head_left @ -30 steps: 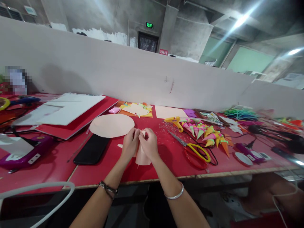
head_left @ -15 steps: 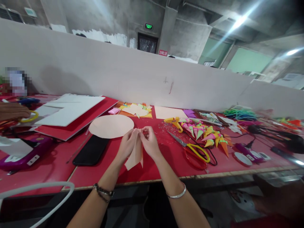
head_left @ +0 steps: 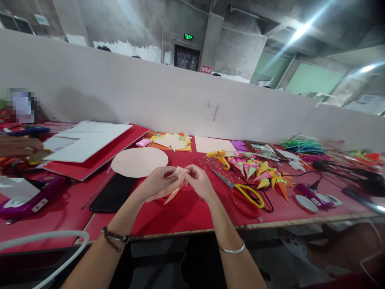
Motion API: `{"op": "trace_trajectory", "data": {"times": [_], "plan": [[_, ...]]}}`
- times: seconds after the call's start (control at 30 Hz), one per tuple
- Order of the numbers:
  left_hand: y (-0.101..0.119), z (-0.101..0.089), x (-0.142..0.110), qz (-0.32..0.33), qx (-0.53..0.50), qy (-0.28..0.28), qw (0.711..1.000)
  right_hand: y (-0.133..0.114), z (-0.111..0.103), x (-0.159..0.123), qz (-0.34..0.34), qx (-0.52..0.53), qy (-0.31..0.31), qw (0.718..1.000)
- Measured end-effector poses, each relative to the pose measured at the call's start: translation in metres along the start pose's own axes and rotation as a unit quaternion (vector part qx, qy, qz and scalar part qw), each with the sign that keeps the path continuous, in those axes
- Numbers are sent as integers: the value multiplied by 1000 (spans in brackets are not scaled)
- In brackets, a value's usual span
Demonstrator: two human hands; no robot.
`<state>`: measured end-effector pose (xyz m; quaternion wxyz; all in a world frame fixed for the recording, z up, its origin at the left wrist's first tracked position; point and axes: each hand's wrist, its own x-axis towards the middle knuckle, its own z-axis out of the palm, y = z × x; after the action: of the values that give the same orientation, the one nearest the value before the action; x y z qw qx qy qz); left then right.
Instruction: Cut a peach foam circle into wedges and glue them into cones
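Note:
My left hand (head_left: 158, 182) and my right hand (head_left: 200, 182) both pinch a small peach foam piece (head_left: 172, 188) just above the red table (head_left: 186, 212). The piece lies tilted, its pointed end toward me. Both hands have their fingers closed on its upper end. Behind them rests a peach foam disc (head_left: 139, 161), and a black phone (head_left: 112, 193) lies left of my left wrist.
Yellow-handled scissors (head_left: 243, 191), a yellow glue gun (head_left: 219, 155) and several coloured foam cones (head_left: 261, 170) lie to the right. White sheets (head_left: 87, 140) on a red board sit back left. Another person's hand (head_left: 18, 146) is at the far left. A purple device (head_left: 30, 196) sits front left.
The peach piece has swung from hanging upright to lying tilted, its tip toward me. My hands moved slightly apart and lower. Another person's hand came into view at far left.

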<state>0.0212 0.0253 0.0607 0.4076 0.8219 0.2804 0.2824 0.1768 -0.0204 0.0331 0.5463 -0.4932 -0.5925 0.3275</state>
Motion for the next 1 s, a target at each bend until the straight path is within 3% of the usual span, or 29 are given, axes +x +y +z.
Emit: {"op": "trace_trajectory", "data": {"times": [0.07,0.27,0.47,0.77,1.0], "plan": [[-1,-1,5,4,37,-5,999,1,-6,0,-14,-29,3,999],[-7,13,12,25,162,15,986,6,-10,0,-42,-87,88,991],[-16,27,9,-33,307,43,950,-1,-13,-1,-57,-134,126,981],[-24,30,12,-12,249,24,968,14,-9,4,-55,-115,151,980],[-29,31,7,1,211,53,976,13,-3,3,-75,-92,161,980]]}}
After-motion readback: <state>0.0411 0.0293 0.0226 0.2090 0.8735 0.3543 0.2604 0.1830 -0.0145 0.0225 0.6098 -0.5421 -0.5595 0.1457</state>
